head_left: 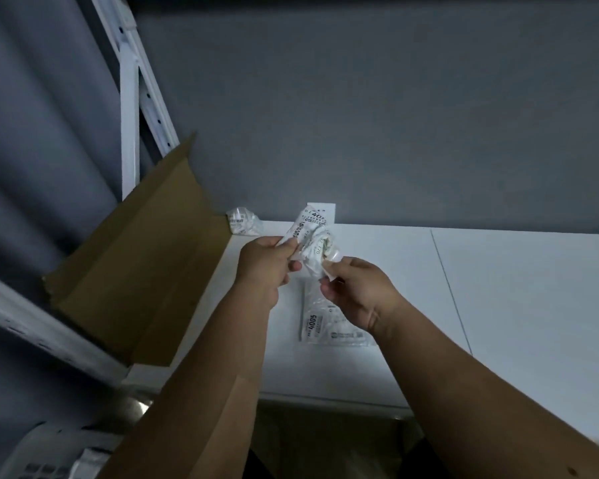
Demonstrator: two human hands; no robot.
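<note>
Both hands hold the crumpled plastic packet [312, 243] above the white table [498, 288]: left hand [263, 262] pinches its left edge, right hand [355, 292] pinches its near corner. Pulling unevenly could tear it, spilling contents onto the flat packet [325, 323] below

— What's behind the table?
— A plain grey wall [360, 115], matte. A small white plate [330, 209] is fixed to it just above the tabletop's far edge.
— And the table itself?
— A smooth white table [516, 305], with a thin seam [446, 281] running front to back on its right side.
— The left?
— A white metal rack [129, 133] (its slanted strut has a row of holes), with a grey curtain [42, 133] hanging in folds beside it. An open brown cardboard box [146, 254] stands between the rack and the table's left edge.
— Light?
— Dim and even, so the white surfaces read greyish. Low at the left there's a white slotted appliance [49, 454], blurred.
</note>
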